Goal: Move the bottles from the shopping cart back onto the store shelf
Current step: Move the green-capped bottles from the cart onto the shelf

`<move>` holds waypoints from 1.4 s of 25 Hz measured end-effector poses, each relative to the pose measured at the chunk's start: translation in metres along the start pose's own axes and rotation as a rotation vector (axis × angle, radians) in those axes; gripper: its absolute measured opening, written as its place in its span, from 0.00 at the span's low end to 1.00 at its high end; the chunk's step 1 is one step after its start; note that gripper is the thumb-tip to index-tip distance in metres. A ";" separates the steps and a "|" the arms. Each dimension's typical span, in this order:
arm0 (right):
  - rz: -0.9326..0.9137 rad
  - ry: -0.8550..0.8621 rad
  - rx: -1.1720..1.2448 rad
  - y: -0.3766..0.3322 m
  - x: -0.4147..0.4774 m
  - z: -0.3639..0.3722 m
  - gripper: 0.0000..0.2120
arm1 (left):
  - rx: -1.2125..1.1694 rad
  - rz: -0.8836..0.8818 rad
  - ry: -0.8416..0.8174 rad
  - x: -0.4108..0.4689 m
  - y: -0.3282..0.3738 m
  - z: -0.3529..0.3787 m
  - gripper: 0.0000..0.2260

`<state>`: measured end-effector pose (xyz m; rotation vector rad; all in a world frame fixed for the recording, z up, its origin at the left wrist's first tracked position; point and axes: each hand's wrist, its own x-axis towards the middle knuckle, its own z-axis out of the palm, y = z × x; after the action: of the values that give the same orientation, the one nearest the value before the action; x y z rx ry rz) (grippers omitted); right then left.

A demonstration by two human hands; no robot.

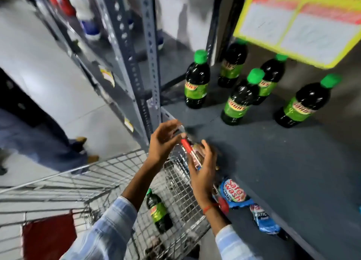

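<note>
A small dark bottle with a red band is tilted between my two hands, just over the cart's far rim at the shelf's front edge; it is blurred. My left hand pinches its upper end. My right hand cups its lower part from the right. Several dark soda bottles with green caps and green labels stand upright on the grey shelf board. One more green-labelled bottle lies on its side inside the wire shopping cart.
Blue detergent pouches lie on a lower shelf beside the cart. A yellow-framed sign hangs over the shelf's back right. Perforated steel uprights stand at the shelf's left. Another person's legs are on the floor at left. The cart has a red flap.
</note>
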<state>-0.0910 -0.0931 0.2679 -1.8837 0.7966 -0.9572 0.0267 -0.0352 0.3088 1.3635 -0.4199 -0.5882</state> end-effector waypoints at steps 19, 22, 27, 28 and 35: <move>0.665 -1.197 -0.831 0.220 -0.162 0.151 0.20 | -0.008 -0.987 0.205 -0.082 -0.309 -0.166 0.06; 0.639 -1.356 -0.806 0.207 -0.150 0.148 0.25 | -0.125 -0.985 0.191 -0.087 -0.300 -0.169 0.01; 0.490 -1.440 -0.750 0.159 -0.111 0.122 0.28 | -0.163 -0.823 0.209 -0.088 -0.248 -0.156 0.02; 0.487 -1.420 -0.734 0.147 -0.102 0.113 0.31 | -0.173 -0.796 0.206 -0.088 -0.231 -0.151 0.03; 0.374 -1.179 -0.501 0.061 -0.052 0.033 0.36 | -0.092 -0.541 0.067 -0.076 -0.094 -0.103 0.17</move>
<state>-0.0982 -0.0642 0.1861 -2.1385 0.5976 0.6561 0.0150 0.0830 0.2032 1.4058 0.0398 -0.9880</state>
